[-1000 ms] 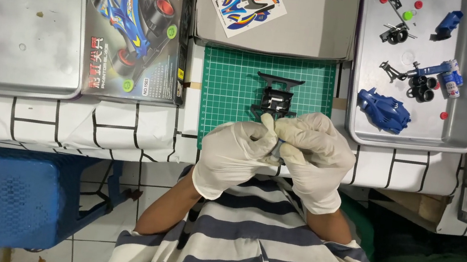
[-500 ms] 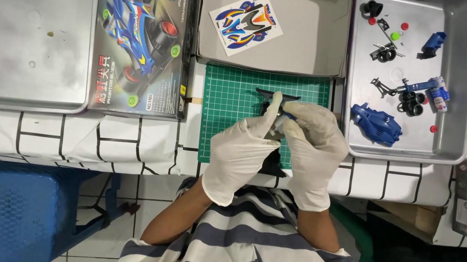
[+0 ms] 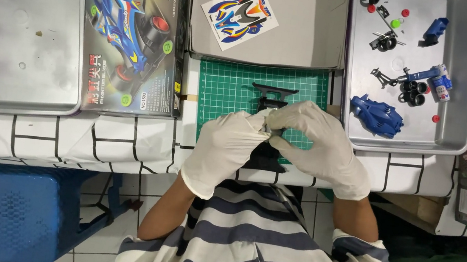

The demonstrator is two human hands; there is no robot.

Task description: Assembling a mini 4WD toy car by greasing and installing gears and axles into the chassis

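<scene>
The left hand and the right hand, both in white gloves, meet over the near edge of the green cutting mat. Their fingertips close together on a small dark part at the middle, too hidden by the fingers to name. Just beyond them, and partly under them, sits the black chassis of a model car, its flat end pointing away from the person. The left hand's fingers curl in from the side; the right hand arches over the top with thumb and forefinger pinched.

The work in hand looks like seating a small piece into the chassis. To do it well, I judge that 1 hand should steady the chassis flat on the mat while the other presses, with the piece squared to its slot first, since thin plastic tabs can bend or snap under skewed force. Gloves dull the feel, so slow pressure helps.

On the desk to the right, a metal tray holds the blue car body, black wheels and several small red and green bits. Beyond the mat, a shallow grey box carries a sticker sheet. To the left lies the kit's box lid with a picture of a racing car, beside an empty-looking metal tray.
</scene>
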